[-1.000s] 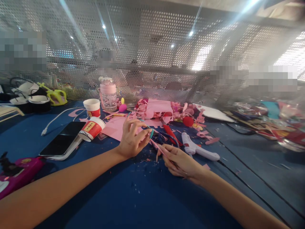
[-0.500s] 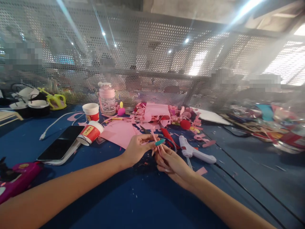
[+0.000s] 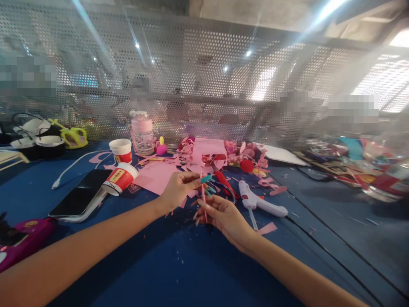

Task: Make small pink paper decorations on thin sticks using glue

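A thin pink strip point(image 3: 203, 189) stands nearly upright between my two hands over the blue table. The thumb and fingers of my left hand point(image 3: 180, 187) pinch its upper part; a long teal nail shows at that thumb tip. Lower on the strip, my right hand point(image 3: 222, 213) has it between thumb and fingers, with the other fingers loosely curled. Close to the right hand lies a white glue gun point(image 3: 260, 204) on its side, its clear stick pointing toward me. Behind my hands are red-handled scissors point(image 3: 223, 180), partly covered.
Pink sheet point(image 3: 153, 175) and many pink scraps lie beyond my hands. At left are paper cups point(image 3: 119, 179), a phone point(image 3: 81, 194), a white cable point(image 3: 68, 170) and a pink-lidded bottle point(image 3: 142, 132). A black cord point(image 3: 329, 253) crosses the right side. A perforated metal panel point(image 3: 204, 76) stands behind.
My hands have moved slightly left and spread apart along the strip, the right hand lower. The strip has turned more upright and shows more of its length.
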A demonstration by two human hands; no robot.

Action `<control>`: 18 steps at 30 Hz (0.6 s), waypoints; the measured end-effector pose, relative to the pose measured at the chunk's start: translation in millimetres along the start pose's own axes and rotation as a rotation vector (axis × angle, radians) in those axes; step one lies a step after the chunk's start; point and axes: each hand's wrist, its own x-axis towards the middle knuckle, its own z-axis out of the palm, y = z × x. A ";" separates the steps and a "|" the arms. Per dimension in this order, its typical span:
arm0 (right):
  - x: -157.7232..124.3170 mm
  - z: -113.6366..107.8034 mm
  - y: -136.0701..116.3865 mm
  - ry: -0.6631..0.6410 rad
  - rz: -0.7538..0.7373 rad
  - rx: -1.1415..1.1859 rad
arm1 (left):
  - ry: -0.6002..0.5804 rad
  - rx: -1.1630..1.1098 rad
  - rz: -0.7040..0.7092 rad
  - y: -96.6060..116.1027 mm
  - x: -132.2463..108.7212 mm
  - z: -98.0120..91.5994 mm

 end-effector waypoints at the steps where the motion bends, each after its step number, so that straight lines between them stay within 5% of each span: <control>1: 0.9 -1.0 1.5 0.012 -0.008 -0.010 | 0.007 0.035 0.010 0.8 -0.9 0.6; 9: 4.8 -6.0 7.3 0.026 -0.061 -0.077 | 0.210 0.441 0.162 11.3 -3.9 -3.7; 18: 3.8 -4.1 6.1 0.017 -0.058 -0.127 | 0.241 0.497 0.246 17.3 -8.1 1.4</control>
